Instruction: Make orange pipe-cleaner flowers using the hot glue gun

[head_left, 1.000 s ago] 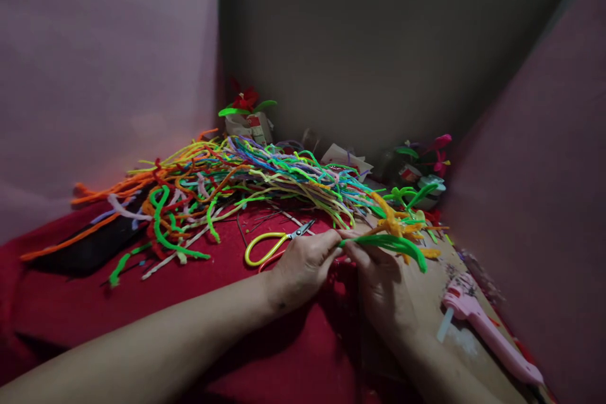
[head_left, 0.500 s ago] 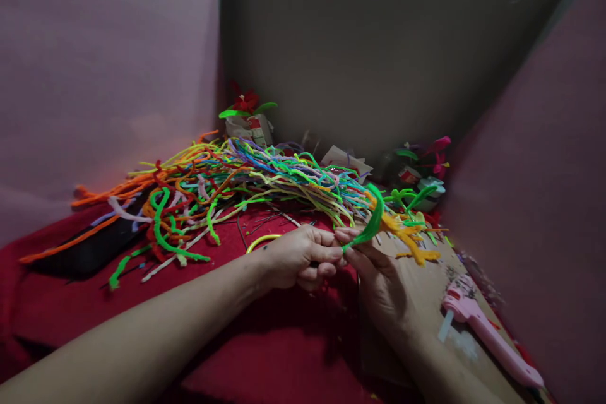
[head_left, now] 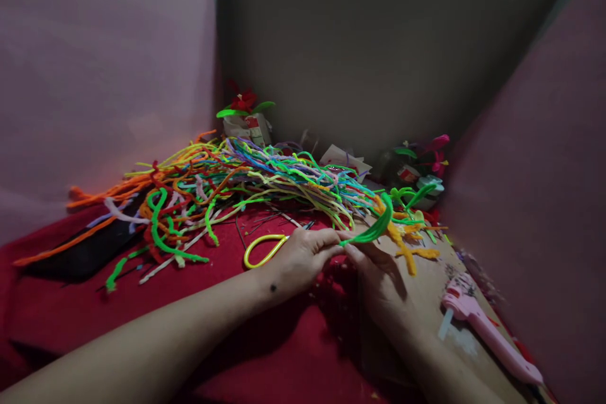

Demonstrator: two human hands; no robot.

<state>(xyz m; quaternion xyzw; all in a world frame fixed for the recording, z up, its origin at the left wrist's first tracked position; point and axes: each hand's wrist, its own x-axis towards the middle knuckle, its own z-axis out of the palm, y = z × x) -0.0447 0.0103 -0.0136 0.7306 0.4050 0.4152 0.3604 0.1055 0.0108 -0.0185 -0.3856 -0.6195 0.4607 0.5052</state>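
Observation:
A bent green pipe-cleaner piece [head_left: 377, 228], made of several strands side by side, curves up and to the right from my fingertips. My left hand [head_left: 307, 260] pinches the narrow end of it. Close against those fingers, my right hand [head_left: 382, 278] is closed on the same end, with thumb and fingers together. Just left of my left hand lies a yellow-handled tool [head_left: 253, 264], its far part mostly hidden by the hand. Behind the green piece are yellow-orange pipe-cleaner shapes [head_left: 404, 252].
A large heap of coloured pipe cleaners [head_left: 284, 170] spreads across the red cloth [head_left: 265, 341]. On the right, a pink glue gun [head_left: 492, 334] lies on a brown board [head_left: 428, 303]. A red flower [head_left: 243, 101] and a pink flower [head_left: 439, 154] stand at the back.
The green piece has tipped lower and to the right, showing its separate strands. My left hand has turned and shifted slightly, uncovering more of the yellow handle.

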